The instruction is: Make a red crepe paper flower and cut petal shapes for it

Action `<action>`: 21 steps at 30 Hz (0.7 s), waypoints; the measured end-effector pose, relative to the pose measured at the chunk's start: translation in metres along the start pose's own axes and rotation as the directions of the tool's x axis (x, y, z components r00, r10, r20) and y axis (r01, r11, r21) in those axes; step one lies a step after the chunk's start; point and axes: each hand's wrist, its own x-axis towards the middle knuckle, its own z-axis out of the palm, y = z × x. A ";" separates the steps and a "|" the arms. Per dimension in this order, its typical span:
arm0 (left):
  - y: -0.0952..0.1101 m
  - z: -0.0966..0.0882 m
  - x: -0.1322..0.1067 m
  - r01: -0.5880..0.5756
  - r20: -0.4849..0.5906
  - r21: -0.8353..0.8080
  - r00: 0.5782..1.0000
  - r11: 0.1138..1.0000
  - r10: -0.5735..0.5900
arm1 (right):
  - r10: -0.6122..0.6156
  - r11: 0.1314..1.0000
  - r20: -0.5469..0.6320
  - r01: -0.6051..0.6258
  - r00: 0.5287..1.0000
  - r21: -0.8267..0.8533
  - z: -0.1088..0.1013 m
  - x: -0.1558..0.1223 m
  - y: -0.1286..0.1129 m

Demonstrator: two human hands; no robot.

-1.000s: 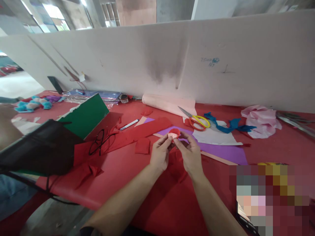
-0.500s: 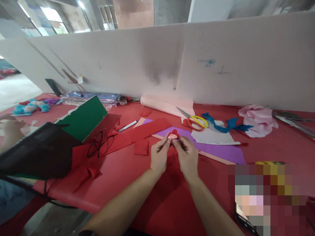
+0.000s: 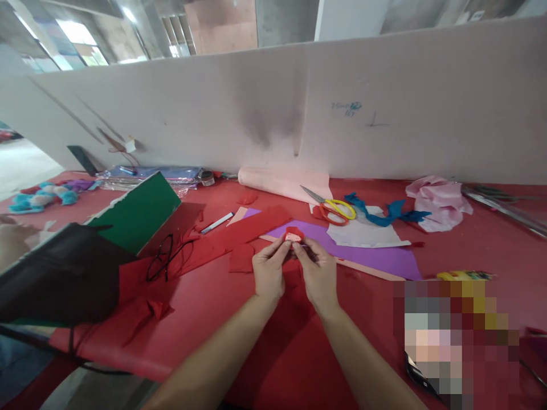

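A pixelated block covers the lower right of the red table (image 3: 205, 307), hiding most of a phone (image 3: 421, 377) and part of a yellow packet (image 3: 459, 275). At far left, a co-worker's arm (image 3: 12, 239) is blurred and cut off by the frame, as is a black bag (image 3: 72, 279) that leans against a green board (image 3: 139, 213) and covers part of it. What the bag holds cannot be seen. Near the wall (image 3: 192, 114), clear plastic sleeves (image 3: 149, 177) hold bluish sheets, glare blurring the details; the contents of a small jar (image 3: 207, 178) beside them are too small to make out.

At center, a person pinches a small red and pink piece (image 3: 293, 235) above the table. It sits between the fingertips of both hands, at their far end. The left hand (image 3: 269, 267) has thumb and fingers closed on its left side; the right hand (image 3: 318, 273) grips the other side, fingers curled. The underside of the piece is hidden by the thumbs.

Beyond the hands lie a purple sheet (image 3: 371, 257) and open-bladed scissors (image 3: 337, 210); to the left, eyeglasses (image 3: 164, 261) rest on red cloth (image 3: 213, 245).
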 end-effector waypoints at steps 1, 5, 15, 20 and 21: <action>-0.001 -0.001 -0.001 -0.026 -0.012 0.038 1.000 0.999 0.027 | -0.005 1.000 -0.008 0.004 1.000 -0.014 0.000 -0.001 -0.001; -0.002 -0.003 -0.010 -0.178 0.009 0.352 0.982 0.919 0.187 | -0.037 0.995 -0.054 0.032 0.998 -0.093 0.001 -0.004 -0.005; -0.003 -0.010 -0.017 -0.512 0.374 0.678 0.858 0.527 0.353 | -0.034 0.979 -0.157 0.001 0.987 -0.202 0.002 -0.008 -0.002; -0.009 -0.014 -0.014 -0.571 0.429 0.654 0.820 0.496 0.378 | -0.032 0.976 -0.174 -0.007 0.984 -0.220 0.000 -0.008 0.000; -0.010 -0.014 -0.015 -0.576 0.440 0.652 0.817 0.492 0.373 | -0.049 0.970 -0.171 0.006 0.984 -0.243 -0.001 -0.007 0.000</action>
